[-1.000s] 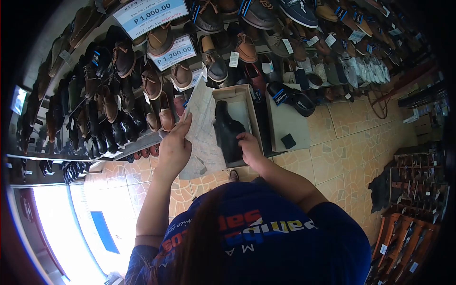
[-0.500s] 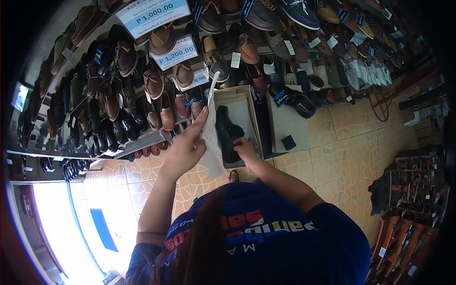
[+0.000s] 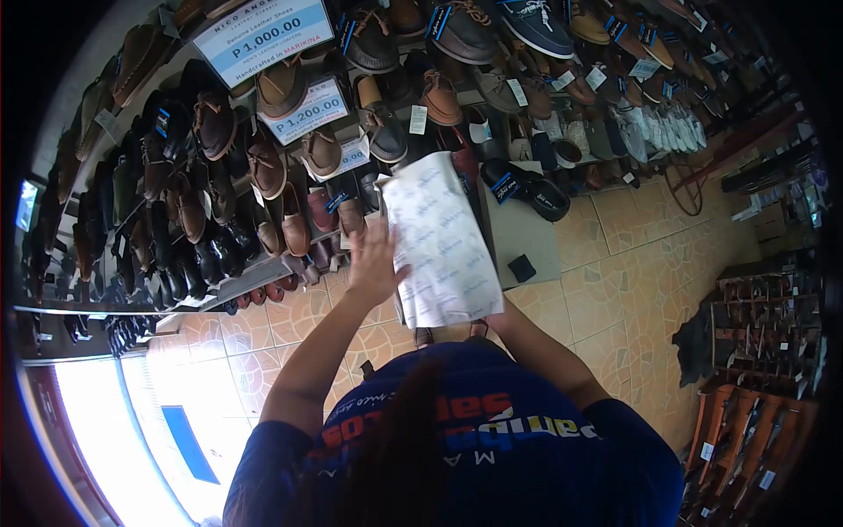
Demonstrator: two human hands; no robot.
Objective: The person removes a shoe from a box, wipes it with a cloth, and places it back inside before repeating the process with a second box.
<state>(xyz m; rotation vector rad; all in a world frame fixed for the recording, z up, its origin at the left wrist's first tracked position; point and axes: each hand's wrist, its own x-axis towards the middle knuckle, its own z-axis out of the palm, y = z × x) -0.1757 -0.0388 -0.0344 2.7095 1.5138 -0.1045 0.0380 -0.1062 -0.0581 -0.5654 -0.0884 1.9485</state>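
Note:
A sheet of white tissue paper (image 3: 443, 246) with faint blue print lies spread over the shoe box, hiding the box's inside and the black shoe. My left hand (image 3: 376, 263) is at the paper's left edge, its fingers stretched out and apart. At the lower right corner of the sheet is my right hand (image 3: 497, 318), its fingers hidden by the paper. Right of the box, a black shoe (image 3: 543, 198) with a blue tag rests at the top of a flat grey-beige panel (image 3: 527, 235). A small dark square (image 3: 522, 269) lies lower on that panel.
Shelves of shoes run along the front and left, with a navy shoe (image 3: 537, 28) and price signs (image 3: 303, 112) among them. Tiled floor (image 3: 606, 290) extends to the right. A wooden rack (image 3: 746, 448) stands at the lower right. Bright light enters through a doorway (image 3: 114, 422).
The tissue paper, upright along the box's left side before, now covers the box and the shoe in it. My left hand has opened; my right hand has moved from the shoe toward the lower right.

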